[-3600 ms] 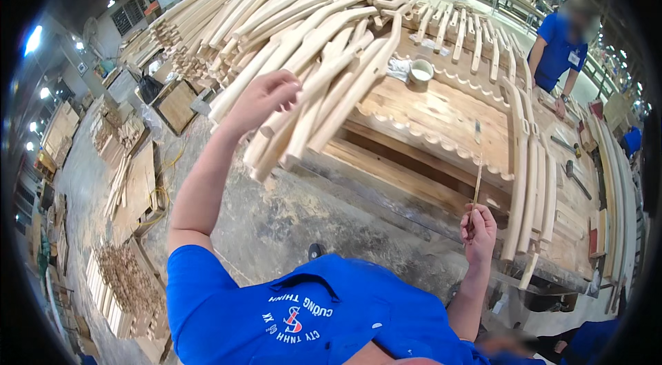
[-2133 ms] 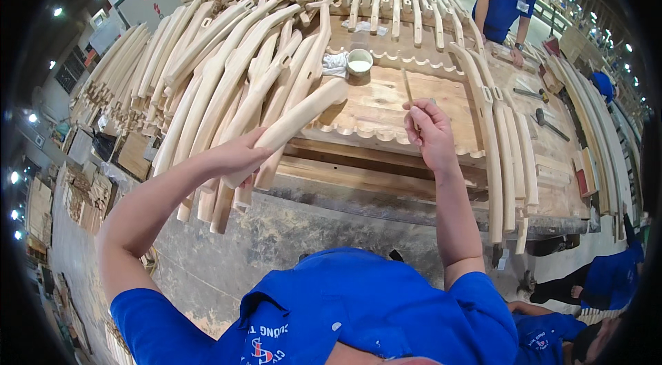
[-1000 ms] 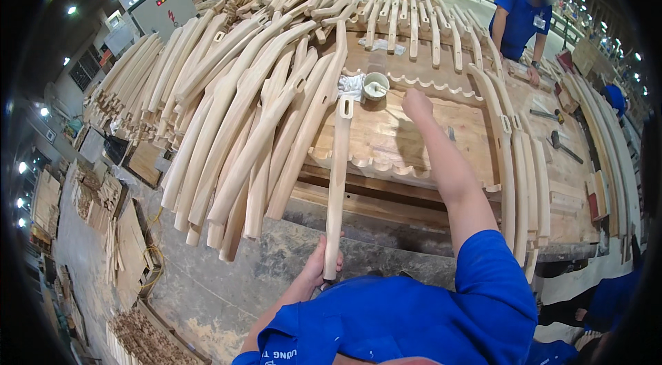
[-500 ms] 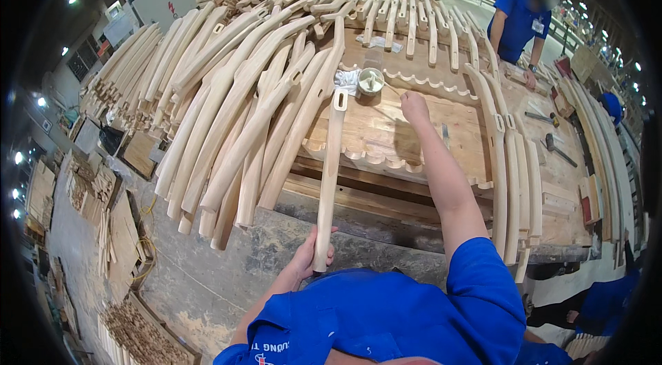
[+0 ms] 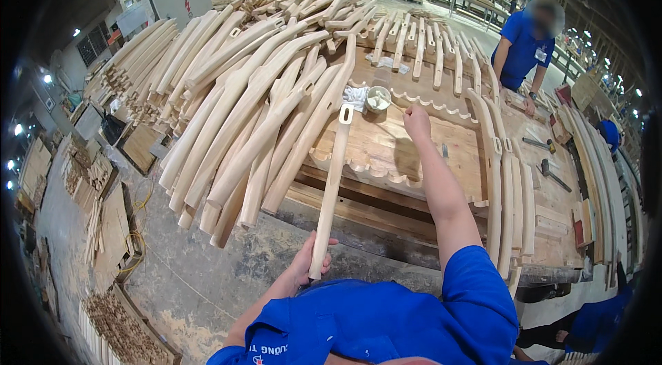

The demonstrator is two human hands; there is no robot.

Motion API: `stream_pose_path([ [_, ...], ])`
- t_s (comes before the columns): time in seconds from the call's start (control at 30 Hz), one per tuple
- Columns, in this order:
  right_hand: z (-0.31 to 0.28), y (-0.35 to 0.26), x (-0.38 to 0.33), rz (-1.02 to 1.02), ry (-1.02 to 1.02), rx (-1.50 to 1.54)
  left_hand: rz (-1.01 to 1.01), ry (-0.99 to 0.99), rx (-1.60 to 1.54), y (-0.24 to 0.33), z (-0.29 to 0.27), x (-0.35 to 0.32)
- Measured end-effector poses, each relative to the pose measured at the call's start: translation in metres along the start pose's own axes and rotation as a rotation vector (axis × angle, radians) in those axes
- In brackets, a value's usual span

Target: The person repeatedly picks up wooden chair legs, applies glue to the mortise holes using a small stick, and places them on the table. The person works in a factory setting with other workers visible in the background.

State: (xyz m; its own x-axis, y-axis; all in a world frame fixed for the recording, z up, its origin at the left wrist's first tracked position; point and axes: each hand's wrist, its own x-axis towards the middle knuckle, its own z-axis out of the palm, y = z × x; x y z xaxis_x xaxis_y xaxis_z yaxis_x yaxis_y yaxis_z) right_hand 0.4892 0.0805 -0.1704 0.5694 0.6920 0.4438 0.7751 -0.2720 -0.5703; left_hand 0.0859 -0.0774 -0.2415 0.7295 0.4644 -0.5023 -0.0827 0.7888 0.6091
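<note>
My left hand [image 5: 303, 261] is closed around the near end of a pale wooden furniture leg [image 5: 334, 182]. The leg slopes away from me, and its far end, with an oval slot, rests over the scalloped wooden rack. Out over the bench, my right hand [image 5: 417, 123] is closed on a thin stick, mostly hidden by the fingers. The stick points toward a small round pot [image 5: 378, 99] of whitish paste, just left of that hand. A crumpled white cloth [image 5: 355, 96] lies against the pot.
Many curved wooden legs [image 5: 234, 130] are heaped at left, their ends overhanging the bench. More legs [image 5: 494, 179] line the right side of the scalloped rack [image 5: 431, 104]. Hammers [image 5: 554, 175] lie farther right. A co-worker in blue [image 5: 517, 51] leans over the bench's far right.
The view has tilted, so the scene sits slightly lower. My right hand stays close to the pot with the stick, and my left hand keeps hold of the leg.
</note>
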Motion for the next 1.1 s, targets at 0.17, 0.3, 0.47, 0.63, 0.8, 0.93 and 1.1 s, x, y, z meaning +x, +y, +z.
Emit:
stream_pose_path([
  [0.17, 0.008, 0.004, 0.002, 0.017, -0.057, 0.021, -0.015, -0.011, -0.028, 0.001, -0.001, -0.002],
  [0.3, 0.009, 0.020, 0.008, 0.160, -0.141, 0.075, -0.034, -0.031, -0.033, 0.003, 0.002, -0.002],
  [0.47, 0.003, 0.013, 0.005, 0.116, -0.014, 0.019, -0.034, -0.024, -0.029, 0.004, 0.002, -0.005],
  [0.63, -0.022, -0.007, -0.005, -0.112, -0.111, 0.335, -0.037, -0.010, -0.024, 0.005, 0.005, -0.006],
  [0.8, -0.043, -0.041, -0.019, -0.187, -0.341, 0.119, -0.027, -0.010, -0.011, 0.003, 0.000, -0.003],
  [0.93, -0.040, -0.050, -0.023, -0.185, -0.282, -0.012, -0.041, -0.027, -0.028, 0.002, 0.001, -0.002],
  [1.1, -0.032, -0.058, -0.026, -0.255, -0.147, -0.140, -0.027, -0.017, -0.015, 0.002, -0.001, -0.001],
])
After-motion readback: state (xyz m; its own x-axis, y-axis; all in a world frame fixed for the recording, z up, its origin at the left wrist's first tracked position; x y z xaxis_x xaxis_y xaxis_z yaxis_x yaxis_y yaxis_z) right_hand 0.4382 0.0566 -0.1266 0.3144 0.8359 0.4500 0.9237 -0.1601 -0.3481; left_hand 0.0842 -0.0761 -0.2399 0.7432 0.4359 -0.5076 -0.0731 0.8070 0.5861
